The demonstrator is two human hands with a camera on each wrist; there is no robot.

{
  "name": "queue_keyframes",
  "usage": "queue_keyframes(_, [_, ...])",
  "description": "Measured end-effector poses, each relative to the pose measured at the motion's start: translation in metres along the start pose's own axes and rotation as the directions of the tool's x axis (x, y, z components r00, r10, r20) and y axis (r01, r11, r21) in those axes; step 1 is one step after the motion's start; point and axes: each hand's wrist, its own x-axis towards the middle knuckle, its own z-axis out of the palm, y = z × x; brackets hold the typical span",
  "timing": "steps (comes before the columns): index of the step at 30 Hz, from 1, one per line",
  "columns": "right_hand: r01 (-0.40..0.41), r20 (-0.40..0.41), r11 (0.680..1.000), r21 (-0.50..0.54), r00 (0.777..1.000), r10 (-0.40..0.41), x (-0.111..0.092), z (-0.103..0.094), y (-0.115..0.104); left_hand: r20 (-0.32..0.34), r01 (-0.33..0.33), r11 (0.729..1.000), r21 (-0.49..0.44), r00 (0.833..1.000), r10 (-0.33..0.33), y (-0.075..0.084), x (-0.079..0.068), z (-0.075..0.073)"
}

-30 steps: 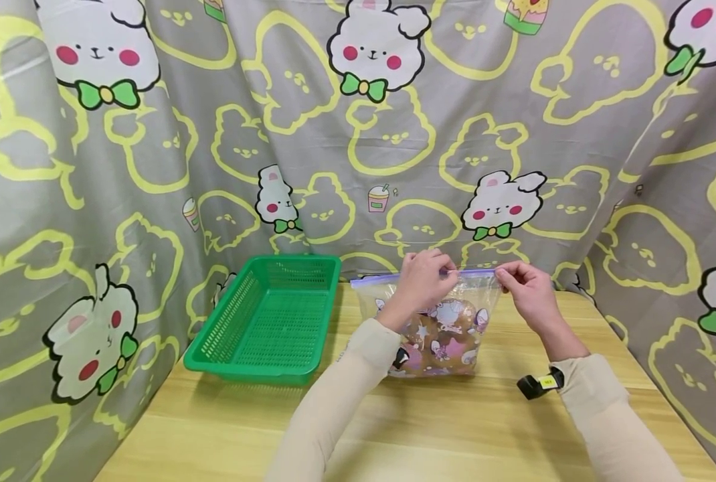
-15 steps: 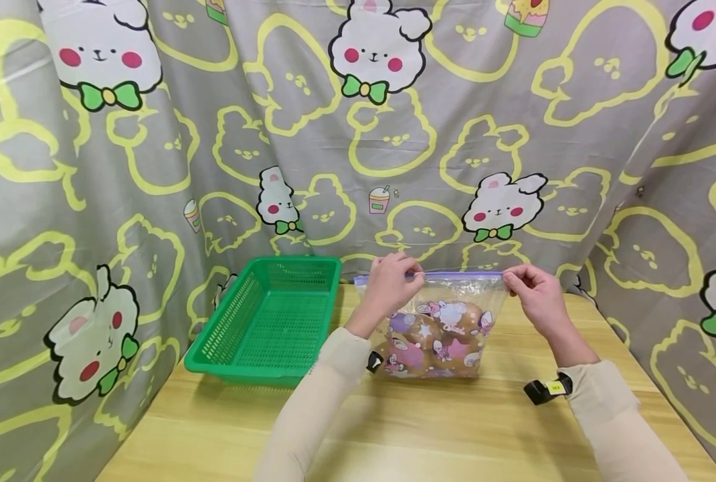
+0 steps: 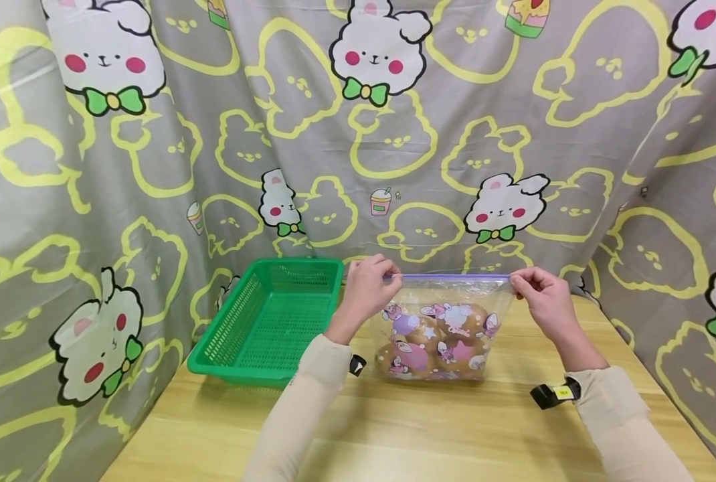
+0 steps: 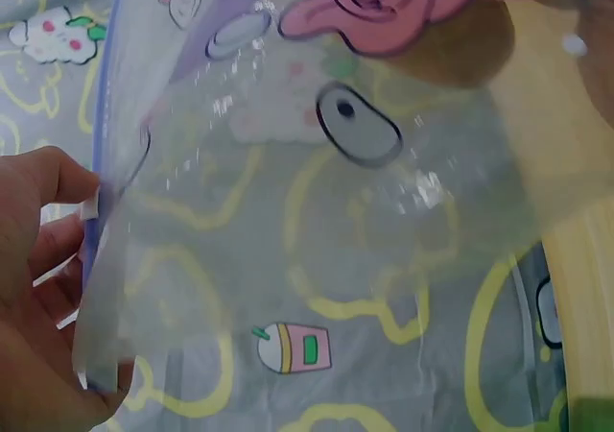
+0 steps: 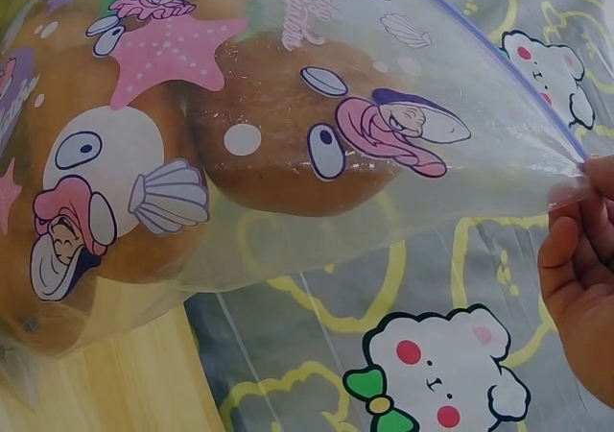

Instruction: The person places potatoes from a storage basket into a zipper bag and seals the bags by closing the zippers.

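Note:
A clear slider zip bag [image 3: 454,291] with pink and purple cartoon prints stands upright on the table. Several round brown things [image 5: 297,178] fill its lower part. My left hand [image 3: 367,288] pinches the top edge at the bag's left end. In the left wrist view, a small white slider [image 4: 91,205] sits on the purple zip strip right at the fingertips. My right hand [image 3: 545,294] holds the opposite top corner between thumb and index finger. Between the hands the zip strip [image 3: 454,276] runs straight and taut.
To the left of the bag, a green plastic basket [image 3: 197,365] rests on the wooden table [image 3: 406,435]. A grey cartoon-print curtain [image 3: 310,154] hangs behind and along both sides. Each wrist wears a black camera mount.
My left hand has moved left along the zip strip, from near the bag's middle to its left end. My right hand keeps its corner and has shifted slightly right.

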Motion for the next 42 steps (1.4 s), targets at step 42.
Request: queue_keyframes(42, [-0.154,0.046,0.948,0.279,0.988,0.147,0.019,0.002,0.019,0.037,0.405,0.714,-0.571,0.881,-0.471,-0.033,-0.002,0.022])
